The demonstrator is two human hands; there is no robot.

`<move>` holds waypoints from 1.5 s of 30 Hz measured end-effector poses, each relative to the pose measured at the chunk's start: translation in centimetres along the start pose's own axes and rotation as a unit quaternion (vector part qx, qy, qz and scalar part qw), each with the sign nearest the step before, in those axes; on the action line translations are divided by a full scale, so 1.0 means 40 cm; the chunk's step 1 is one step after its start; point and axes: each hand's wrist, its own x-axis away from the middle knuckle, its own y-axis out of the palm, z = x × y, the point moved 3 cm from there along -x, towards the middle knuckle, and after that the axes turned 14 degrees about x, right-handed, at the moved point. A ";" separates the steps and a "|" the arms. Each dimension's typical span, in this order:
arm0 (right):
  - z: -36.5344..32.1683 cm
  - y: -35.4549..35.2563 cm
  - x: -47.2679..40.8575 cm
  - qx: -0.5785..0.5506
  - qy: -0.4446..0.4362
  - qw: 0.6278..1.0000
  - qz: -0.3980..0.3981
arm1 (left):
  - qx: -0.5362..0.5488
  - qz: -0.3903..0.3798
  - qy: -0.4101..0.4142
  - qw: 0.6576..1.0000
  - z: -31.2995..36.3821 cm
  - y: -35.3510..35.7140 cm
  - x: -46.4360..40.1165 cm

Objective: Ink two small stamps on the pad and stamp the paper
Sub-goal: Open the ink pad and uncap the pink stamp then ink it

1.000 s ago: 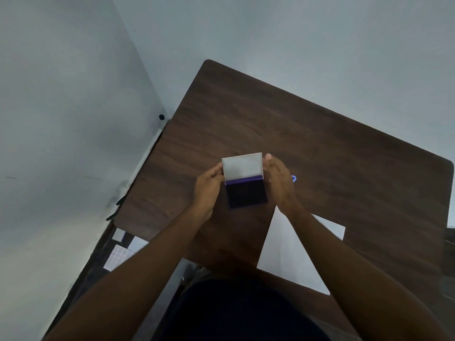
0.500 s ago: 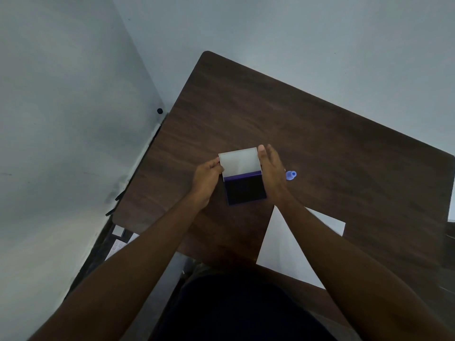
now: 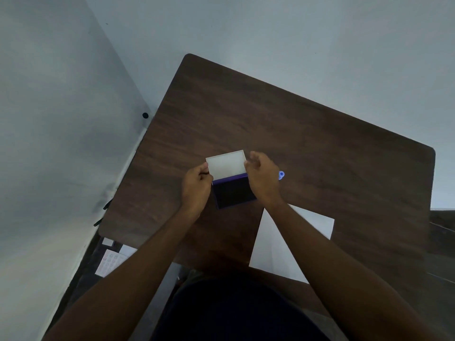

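1. A seated person's two hands flanked an open ink pad (image 3: pixel 234 191) on a dark wood-grain tabletop (image 3: pixel 307 134). Its pale lid (image 3: pixel 226 164) was swung up on the far side and the dark inking face lay bare toward the body.

2. The left hand (image 3: pixel 197 187) had its fingers (image 3: pixel 205 168) curled in against the lid's left edge, seemingly pinching it. The right hand (image 3: pixel 262 179) sat against the pad's right side with its fingers (image 3: pixel 253 159) loosely bent by the lid's right corner. Whether they gripped the lid or merely hovered at it could not be told.

3. The coming move appeared to turn on a small blue stamp (image 3: pixel 281 174) just beyond the right hand's outer edge, on the side away from the pad. The right hand was clearly the nearer one; the left had the pad between it and the stamp. Only a rounded blue tip showed, so the stamp's long axis could not be read, and no second stamp was visible.

4. The sheet of white paper (image 3: pixel 275 244) lay nearer the body than the fingers, under the right forearm, one corner pointing up toward the pad. No mark could be seen on the part in view, so inking and stamping both seemed yet to be done.

5. Pale walls closed in behind and to the left of the tabletop. Small white cards (image 3: pixel 113 257) lay on a lower surface beside the left forearm.
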 end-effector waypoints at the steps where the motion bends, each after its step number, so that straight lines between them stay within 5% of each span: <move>1: 0.007 -0.012 -0.001 0.030 -0.025 0.999 0.014 | -0.005 0.005 0.015 1.000 -0.002 0.000 0.007; 8: 0.103 -0.063 -0.056 0.345 -0.119 0.930 0.045 | -0.025 -0.036 0.051 0.998 -0.004 0.021 0.050; 24: 0.119 -0.032 -0.068 0.460 -0.169 0.871 0.012 | -0.049 -0.022 0.084 0.995 0.014 0.035 0.076; 32: 0.080 -0.067 -0.058 0.404 -0.172 0.898 -0.002 | -0.032 -0.013 0.095 0.995 0.029 0.034 0.094; 35: 0.069 -0.104 -0.046 0.216 -0.067 0.974 -0.013 | -0.037 -0.024 0.117 0.992 0.038 0.039 0.104; 37: 0.074 -0.122 -0.024 0.118 -0.001 0.993 -0.004 | -0.051 -0.043 0.135 0.989 0.046 0.049 0.112; 45: 0.065 -0.171 0.076 -0.196 0.045 0.977 -0.069 | -0.130 -0.129 0.172 0.968 0.109 0.135 0.145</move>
